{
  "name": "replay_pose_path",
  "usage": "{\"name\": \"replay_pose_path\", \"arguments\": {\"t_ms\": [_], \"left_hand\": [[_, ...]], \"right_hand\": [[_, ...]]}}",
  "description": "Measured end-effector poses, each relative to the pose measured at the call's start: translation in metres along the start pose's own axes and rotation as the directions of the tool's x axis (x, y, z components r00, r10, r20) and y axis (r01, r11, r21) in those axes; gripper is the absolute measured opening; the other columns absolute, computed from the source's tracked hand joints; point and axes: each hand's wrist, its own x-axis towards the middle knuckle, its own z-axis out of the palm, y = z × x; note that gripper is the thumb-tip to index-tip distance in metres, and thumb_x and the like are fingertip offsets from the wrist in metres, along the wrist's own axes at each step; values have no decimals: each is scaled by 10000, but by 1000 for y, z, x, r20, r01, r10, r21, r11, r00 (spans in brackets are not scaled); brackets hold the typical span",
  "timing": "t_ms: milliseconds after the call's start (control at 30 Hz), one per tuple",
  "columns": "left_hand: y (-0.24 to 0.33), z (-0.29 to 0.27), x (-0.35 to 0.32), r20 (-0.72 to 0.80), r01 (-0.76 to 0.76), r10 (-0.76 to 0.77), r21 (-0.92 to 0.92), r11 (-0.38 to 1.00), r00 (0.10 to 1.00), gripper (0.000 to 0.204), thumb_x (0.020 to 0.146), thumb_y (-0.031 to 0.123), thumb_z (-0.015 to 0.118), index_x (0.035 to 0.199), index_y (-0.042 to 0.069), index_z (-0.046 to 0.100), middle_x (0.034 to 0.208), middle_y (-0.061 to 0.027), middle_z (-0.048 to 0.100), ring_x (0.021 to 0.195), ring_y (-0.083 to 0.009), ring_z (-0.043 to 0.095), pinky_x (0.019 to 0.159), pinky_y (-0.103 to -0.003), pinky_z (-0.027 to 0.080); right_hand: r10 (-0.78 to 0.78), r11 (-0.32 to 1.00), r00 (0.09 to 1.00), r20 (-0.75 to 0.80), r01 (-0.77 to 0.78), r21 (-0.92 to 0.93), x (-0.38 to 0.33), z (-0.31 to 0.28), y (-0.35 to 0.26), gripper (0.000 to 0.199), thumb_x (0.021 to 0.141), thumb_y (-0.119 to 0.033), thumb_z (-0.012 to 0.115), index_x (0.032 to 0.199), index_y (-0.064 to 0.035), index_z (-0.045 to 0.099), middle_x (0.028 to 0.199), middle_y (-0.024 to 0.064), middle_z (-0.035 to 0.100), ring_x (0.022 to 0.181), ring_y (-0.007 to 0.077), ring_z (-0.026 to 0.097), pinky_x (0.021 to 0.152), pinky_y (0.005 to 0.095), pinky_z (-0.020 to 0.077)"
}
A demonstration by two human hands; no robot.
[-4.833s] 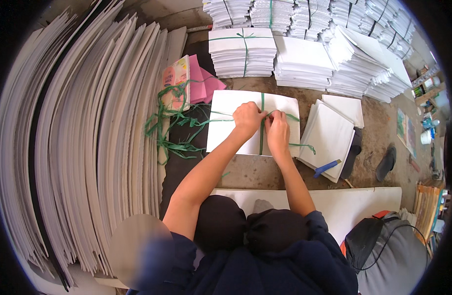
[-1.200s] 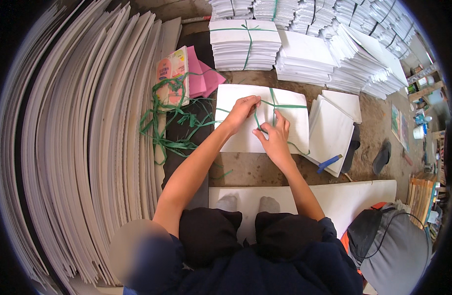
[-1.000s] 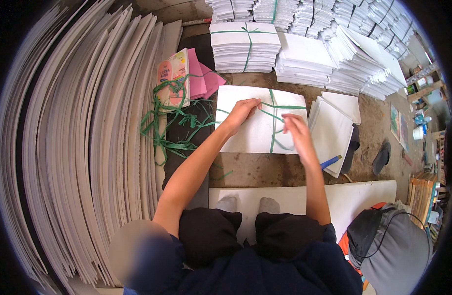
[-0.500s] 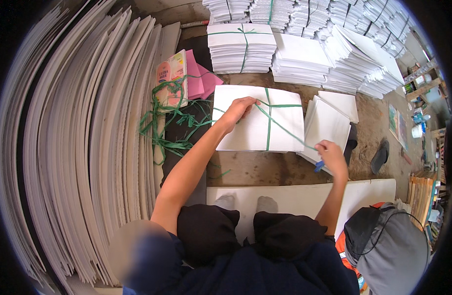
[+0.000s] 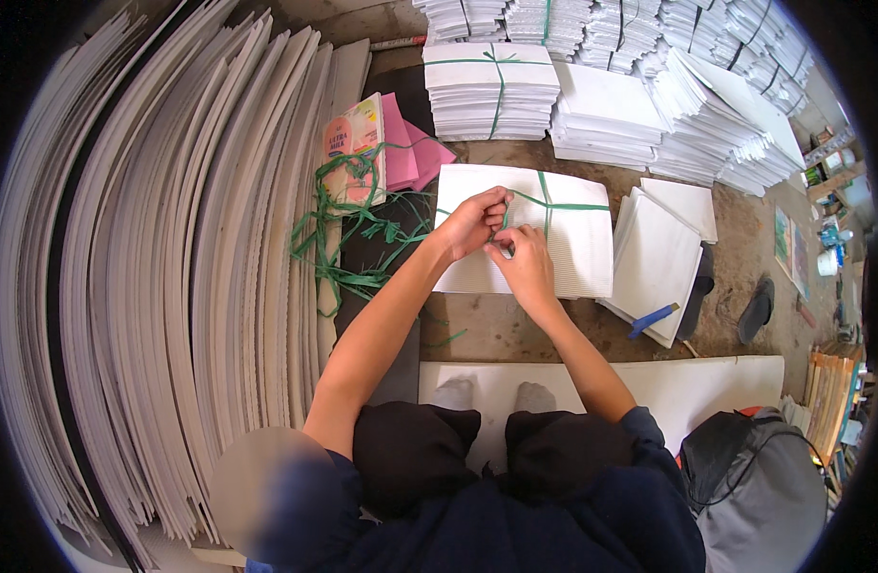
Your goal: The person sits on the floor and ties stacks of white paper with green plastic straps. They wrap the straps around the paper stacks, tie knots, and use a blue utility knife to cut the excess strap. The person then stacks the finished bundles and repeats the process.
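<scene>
With our left hand (image 5: 477, 222) and right hand (image 5: 525, 260) we are pinching a flat green plastic ribbon (image 5: 548, 205) between narrowed fingers, over a white rectangular stack of ribbed card (image 5: 582, 258) lying on the brown floor (image 5: 515, 327). We are judging the ribbon light, limp, slippery, best held near its crossing; the stack stiff, heavier, best taken by opposite edges. Our fingers are hiding the ribbon's gripped stretch.

White rectangular bundle of ribbed cardboard (image 5: 582, 253) lies flat before me, long sides running left to right. Thin green plastic ribbon (image 5: 582, 206) crosses its top right of centre; I pinch a length above the left half.
</scene>
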Motion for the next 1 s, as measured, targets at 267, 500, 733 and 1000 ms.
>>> {"name": "replay_pose_path", "arguments": {"t_ms": [267, 500, 733, 1000], "left_hand": [[5, -6, 2, 119, 105, -100, -40, 994, 988, 165, 918, 266, 411, 853, 123, 465, 666, 60, 344, 632, -76, 345, 567, -222, 303], [-2, -7, 9, 199, 101, -66, -170, 980, 978, 191, 904, 281, 433, 786, 132, 446, 722, 32, 392, 723, -110, 405, 681, -268, 368], [-7, 4, 17, 29, 0, 9, -302, 953, 1000, 263, 865, 220, 391, 620, 132, 353, 705, -1, 417, 690, -142, 439, 736, -302, 431], [2, 14, 7, -194, -54, 454, 876, 479, 870, 239, 766, 256, 599, 791, 19, 620, 581, -94, 550, 528, -164, 506, 543, -295, 420]], "right_hand": [[63, 998, 990, -128, -65, -11, 1, 15, 6, 154, 692, -163, 683, 769, -54, 607, 772, 64, 547, 804, 252, 495, 660, 368, 430], [151, 956, 985, -80, -126, 264, 6, -9, 18, 94, 708, -80, 619, 750, -20, 560, 750, 93, 526, 651, 235, 546, 600, 347, 437], [250, 807, 968, -36, -187, 560, 13, -40, 60, 67, 770, -45, 538, 768, -9, 481, 702, 68, 586, 649, 125, 570, 608, 284, 447], [236, 743, 970, 60, -220, 632, 19, -54, 57, 64, 824, -40, 479, 769, -42, 447, 691, 71, 571, 597, 105, 523, 573, 222, 401]]}}
